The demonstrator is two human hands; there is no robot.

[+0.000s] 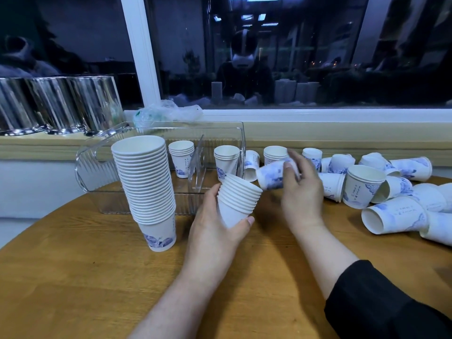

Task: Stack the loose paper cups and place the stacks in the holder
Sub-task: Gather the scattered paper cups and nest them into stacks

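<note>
Now left hand (215, 216) grips short stack (236, 204); right hand (302, 192) apparently pinches cup (271, 177).

This looks like a break corner or pantry spot in an office or similar public building, seen at night. A round wooden table (73, 277) stands against a wide window (293, 57) with a white frame (139, 52), and the dark glass reflects ceiling lights and a long indoor room. On the sill at far left stand shiny metal canisters (56, 104), beside a crumpled plastic bag (168, 112). Many disposable paper cups (391, 192) and a clear plastic holder (102, 148) suggest a shared drinks station.
</note>
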